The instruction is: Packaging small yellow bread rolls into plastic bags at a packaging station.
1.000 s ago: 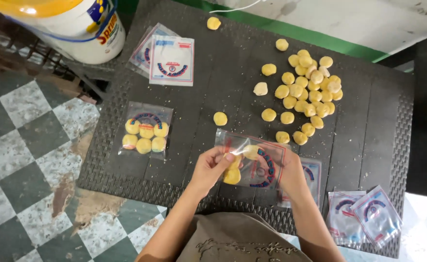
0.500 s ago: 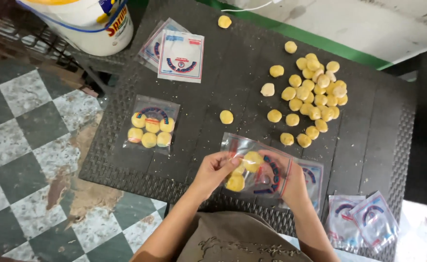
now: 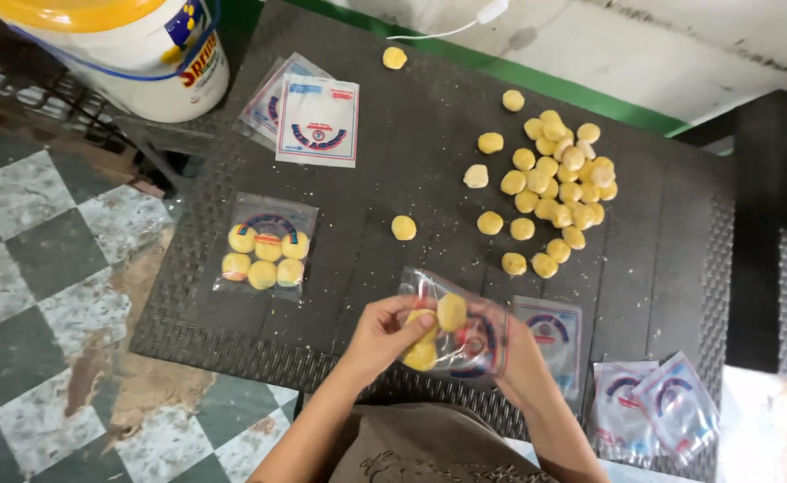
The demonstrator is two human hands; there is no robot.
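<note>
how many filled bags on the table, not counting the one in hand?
1: a filled bag with six yellow balls lies at the table's left side. The other bags there look empty, though stacked ones may hide something.

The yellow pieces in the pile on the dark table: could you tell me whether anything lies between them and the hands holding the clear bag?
Nothing visible blocks the way. The left hand and right hand hold the clear bag at the near edge of the table; only bare tabletop with a few loose yellow pieces separates it from the pile.
</note>
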